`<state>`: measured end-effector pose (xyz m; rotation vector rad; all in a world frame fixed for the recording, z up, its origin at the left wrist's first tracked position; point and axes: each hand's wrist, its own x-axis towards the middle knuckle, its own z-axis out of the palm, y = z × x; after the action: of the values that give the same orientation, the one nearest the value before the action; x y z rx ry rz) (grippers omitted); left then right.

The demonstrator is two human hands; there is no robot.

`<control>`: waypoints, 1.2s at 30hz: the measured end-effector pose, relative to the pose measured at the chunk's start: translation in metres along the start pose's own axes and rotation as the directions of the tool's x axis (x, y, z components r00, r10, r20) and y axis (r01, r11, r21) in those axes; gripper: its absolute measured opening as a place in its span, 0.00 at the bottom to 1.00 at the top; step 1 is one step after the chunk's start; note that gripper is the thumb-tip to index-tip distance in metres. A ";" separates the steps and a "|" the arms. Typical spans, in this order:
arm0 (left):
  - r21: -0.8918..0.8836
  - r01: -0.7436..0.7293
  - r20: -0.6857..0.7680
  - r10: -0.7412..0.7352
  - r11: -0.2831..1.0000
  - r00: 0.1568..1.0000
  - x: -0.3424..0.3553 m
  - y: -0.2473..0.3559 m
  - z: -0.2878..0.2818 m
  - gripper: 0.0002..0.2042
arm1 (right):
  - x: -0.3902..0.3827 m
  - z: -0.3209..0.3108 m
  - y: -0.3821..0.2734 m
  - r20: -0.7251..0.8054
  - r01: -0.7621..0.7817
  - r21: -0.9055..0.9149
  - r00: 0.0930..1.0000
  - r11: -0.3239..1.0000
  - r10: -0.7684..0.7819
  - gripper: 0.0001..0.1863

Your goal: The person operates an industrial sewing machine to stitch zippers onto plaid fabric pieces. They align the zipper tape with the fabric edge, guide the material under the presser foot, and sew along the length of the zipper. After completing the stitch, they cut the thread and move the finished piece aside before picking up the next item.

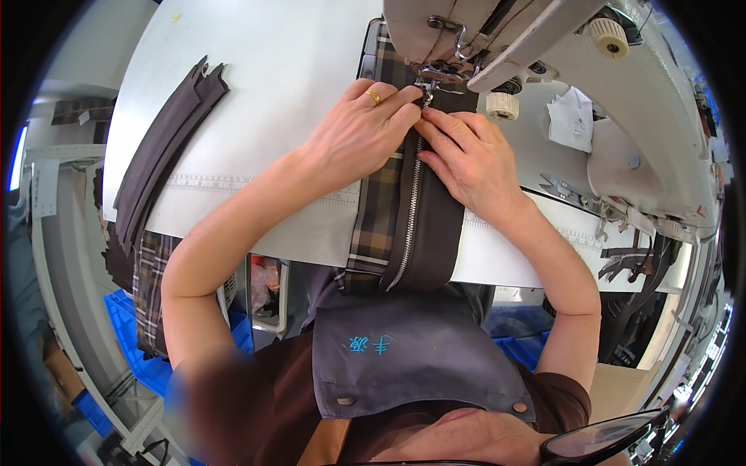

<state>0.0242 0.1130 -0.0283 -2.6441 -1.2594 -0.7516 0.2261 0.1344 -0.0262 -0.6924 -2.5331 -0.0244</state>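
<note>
A metal-toothed zipper [413,210] on dark tape runs lengthwise over dark brown fabric [440,233], beside brown-and-black plaid fabric [374,221]. The upper end of this work reaches the presser foot [443,75] of a sewing machine [536,46]. My left hand [365,128], with a gold ring, has bent fingers closed at the zipper's upper end, just below the foot. From the other side my right hand [472,159] grips the zipper's edge with thumb and fingers, close to the left fingertips. The hands partly hide the fabric under them.
Dark fabric strips [175,144] lie on the white table [256,101] at the left. Scissors [571,190] rest right of the machine's needle area, near a white paper piece [571,116]. Plaid pieces [153,287] hang off the left edge above a blue crate [128,326].
</note>
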 end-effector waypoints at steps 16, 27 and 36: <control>0.242 0.540 -0.231 -0.493 0.806 0.839 -0.125 -0.076 -0.102 0.08 | 0.001 -0.002 -0.003 0.026 0.019 0.023 0.999 1.000 -0.020 0.20; -0.305 0.727 -0.397 -0.776 0.616 0.491 -0.165 -0.099 -0.128 0.07 | -0.001 0.000 0.001 0.003 0.012 0.028 1.000 1.000 -0.012 0.20; 0.235 0.401 0.231 -0.452 0.885 0.862 -0.133 0.083 -0.113 0.22 | 0.000 0.001 -0.003 -0.007 -0.005 0.040 1.000 0.999 0.005 0.20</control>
<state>-0.0272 -0.0687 0.0141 -2.4054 -1.9337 -0.2817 0.2242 0.1316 -0.0271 -0.6814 -2.5186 0.0253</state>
